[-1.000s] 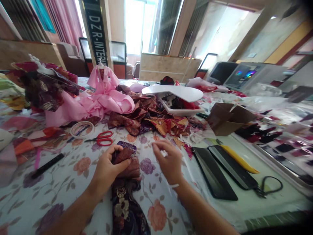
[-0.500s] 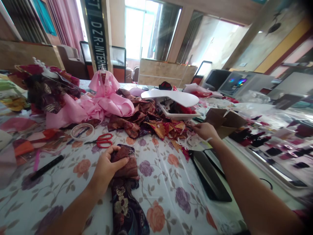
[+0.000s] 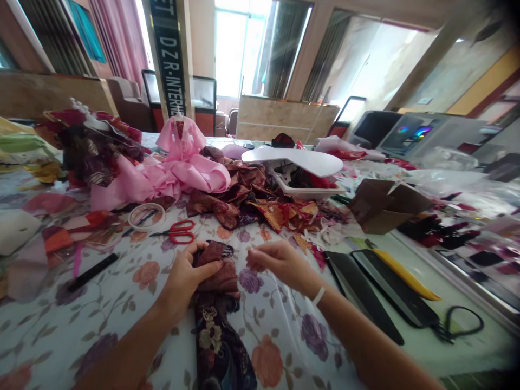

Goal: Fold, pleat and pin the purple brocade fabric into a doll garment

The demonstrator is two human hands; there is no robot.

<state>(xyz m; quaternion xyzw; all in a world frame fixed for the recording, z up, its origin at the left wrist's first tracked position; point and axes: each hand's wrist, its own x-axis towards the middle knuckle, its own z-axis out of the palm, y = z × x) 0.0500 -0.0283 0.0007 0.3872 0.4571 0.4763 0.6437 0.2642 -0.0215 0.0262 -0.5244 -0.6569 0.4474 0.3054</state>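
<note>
My left hand grips a folded piece of dark patterned cloth, its thumb pressed on the reddish-brown reverse side. The cloth's lower end, with a pale flower motif, hangs down over the flowered tablecloth. Just right of the cloth and apart from it is my right hand, its thumb and fingertips pinched together. Whatever may be between those fingertips is too small to tell. Red-handled scissors lie beyond my left hand, beside a white tape roll.
A black strip lies at left. Pink cloth drapes a small dress form, next to brown cloth and a white tray. On the right are an open cardboard box, a long yellow tool and flat black pieces.
My right hand has come back from the scraps near the tray to beside the held cloth. My left hand keeps its grip. The view has shifted slightly, showing the yellow tool.
</note>
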